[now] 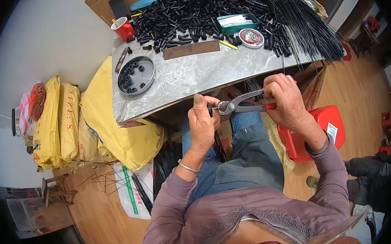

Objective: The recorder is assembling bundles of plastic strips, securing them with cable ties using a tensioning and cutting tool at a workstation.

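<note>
My right hand [283,98] is closed around the red handles of pincers [245,105], above my lap and just off the table's near edge. The grey jaws of the pincers point left. Facing them, my left hand [201,127] has its thumb raised and its other fingers curled round a small black piece [210,110]. A short pale metal tip seems to run from that piece to the jaws; whether the jaws grip it is too small to tell. The far end of the piece is hidden by my fingers.
On the grey table [179,78] lie a heap of black tubular pieces [188,13], a round tin [152,79] with black rings, a brown strip [191,50], a green tray [239,29] and long black rods [304,28]. Yellow sacks [114,123] stand left, a red plastic container [326,117] right.
</note>
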Demonstrator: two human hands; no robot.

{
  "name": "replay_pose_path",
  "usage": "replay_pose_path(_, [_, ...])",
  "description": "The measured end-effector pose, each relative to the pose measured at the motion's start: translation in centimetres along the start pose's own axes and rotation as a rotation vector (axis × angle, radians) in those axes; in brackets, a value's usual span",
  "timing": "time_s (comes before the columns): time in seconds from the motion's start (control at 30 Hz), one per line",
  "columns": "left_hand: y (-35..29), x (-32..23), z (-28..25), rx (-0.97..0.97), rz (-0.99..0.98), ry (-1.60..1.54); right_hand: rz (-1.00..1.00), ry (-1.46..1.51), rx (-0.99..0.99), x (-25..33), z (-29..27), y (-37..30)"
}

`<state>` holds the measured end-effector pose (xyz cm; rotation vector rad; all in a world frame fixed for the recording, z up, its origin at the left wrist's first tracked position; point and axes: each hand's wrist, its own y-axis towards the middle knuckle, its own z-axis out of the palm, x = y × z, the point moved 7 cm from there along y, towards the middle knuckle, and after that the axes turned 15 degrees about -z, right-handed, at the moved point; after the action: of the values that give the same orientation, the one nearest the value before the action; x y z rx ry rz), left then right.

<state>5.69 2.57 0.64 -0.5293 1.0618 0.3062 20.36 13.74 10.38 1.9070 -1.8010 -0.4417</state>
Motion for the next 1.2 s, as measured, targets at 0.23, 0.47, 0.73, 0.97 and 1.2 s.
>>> replay_pose_path(0.23, [-0.1, 0.4, -0.1, -0.014, -0.007, -0.007, -0.132, -0.187, -0.032, 1.3, -1.3, 1.2])
replay_pose_path(0.47, [-0.4, -0.1, 0.2, -0.015, 0.009, 0.019, -0.177, -0.173, 0.046, 1.1, -0.5, -0.3])
replay_pose_path(0.73, [-0.4, -0.3, 0.7, 0.035, 0.058, 0.146, 0.808, 1.673, 0.463, 5.7, 8.7, -8.0])
replay_pose_path(0.97, [-0.3, 0.1, 0.2, 0.047, 0.01, 0.16, 0.38, 1.012, 0.457, 3.2, 7.5, -6.1])
replay_pose_path(1.2, [-0.7, -0.4, 0.1, 0.021, 0.012, 0.165, 0.84, 1.789, 0.384, 4.9, 8.1, -8.3])
